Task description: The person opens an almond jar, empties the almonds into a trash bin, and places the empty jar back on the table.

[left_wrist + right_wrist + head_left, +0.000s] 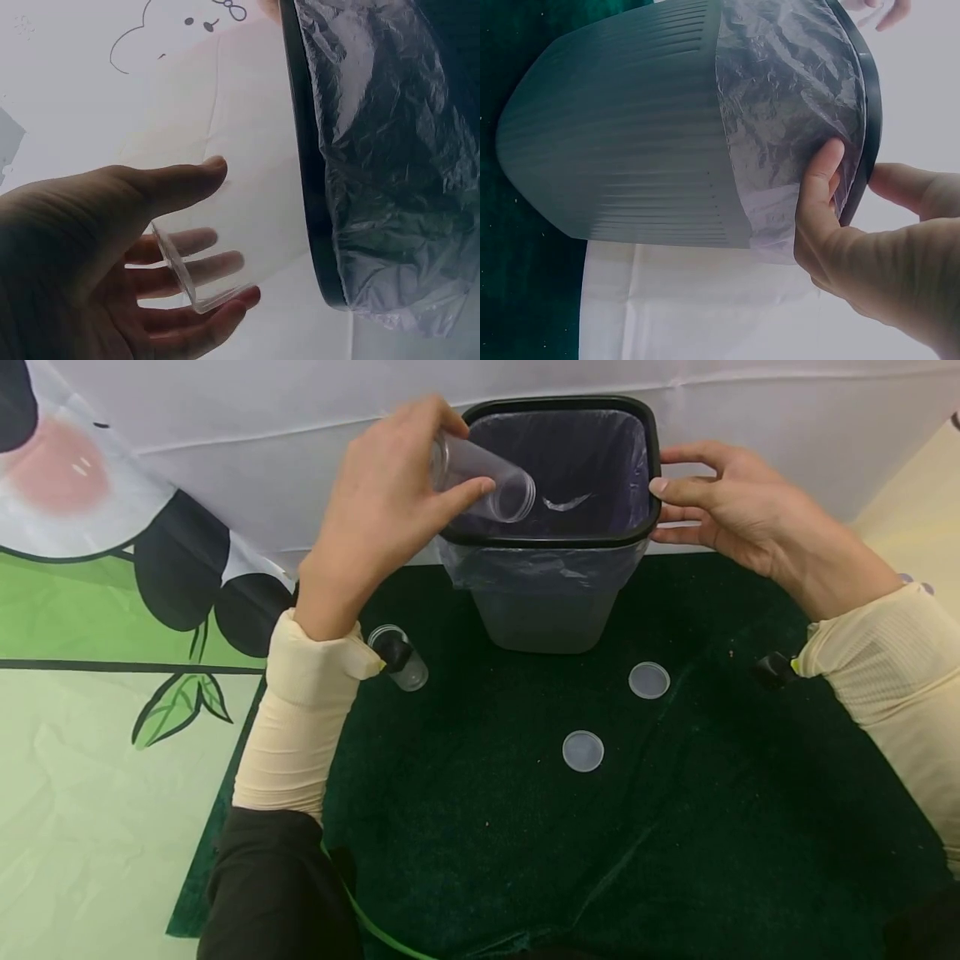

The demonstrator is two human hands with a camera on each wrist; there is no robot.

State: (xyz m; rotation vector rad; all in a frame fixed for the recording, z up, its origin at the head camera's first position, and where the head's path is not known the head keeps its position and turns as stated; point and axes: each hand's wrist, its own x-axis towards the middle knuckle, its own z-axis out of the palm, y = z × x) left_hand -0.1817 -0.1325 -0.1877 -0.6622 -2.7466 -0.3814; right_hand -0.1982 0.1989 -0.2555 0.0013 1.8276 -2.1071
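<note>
My left hand (392, 485) grips a clear plastic jar (480, 464), tilted with its open mouth pointing down to the right over the trash bin. In the left wrist view, the thumb and fingers curl round the base end of the jar (247, 172). A grey trash bin (547, 618) with a black rim ring (558, 541) stands upright, lined with a translucent plastic bag (517, 568). At the bin's right edge, my right hand (738, 510) holds the rim, thumb on the ring and fingers on the outside, as the right wrist view (870, 232) also shows.
A second clear jar (411, 675) lies on the dark green cloth (480, 827), left of the bin and partly behind the left wrist's black camera. Two round translucent lids (648, 680) lie in front of the bin. White fabric (300, 410) hangs behind.
</note>
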